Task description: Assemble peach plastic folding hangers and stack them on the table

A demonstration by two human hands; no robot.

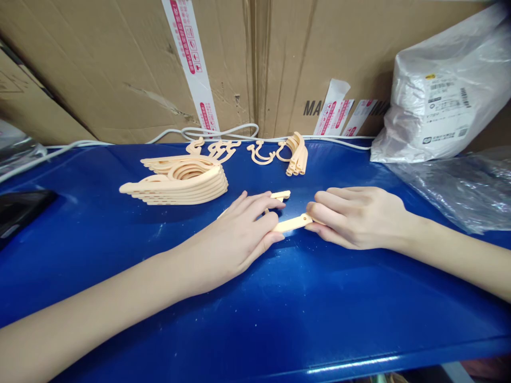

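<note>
My left hand (247, 229), palm down, is closed over a cream plastic hanger part (293, 223), whose narrow bar sticks out past the thumb toward the right. Fingers of my right hand (351, 218) pinch the far end of that bar, beside a small hole. Whether the right fingers also hold a separate piece is hidden. Another cream end (281, 196) shows beyond my left fingertips. Behind my left hand lies a neat stack of cream hanger parts (179, 186). Curved cream hooks (261, 154) and a bundle of short cream arms (296, 157) lie at the back.
Cardboard boxes (131, 69) stand along the rear of the blue table (239, 340). A white cable (159, 135) runs before them. At right sit a white wrapped parcel (435, 101) and clear plastic film (459, 186). A dark device (26, 213) lies at left.
</note>
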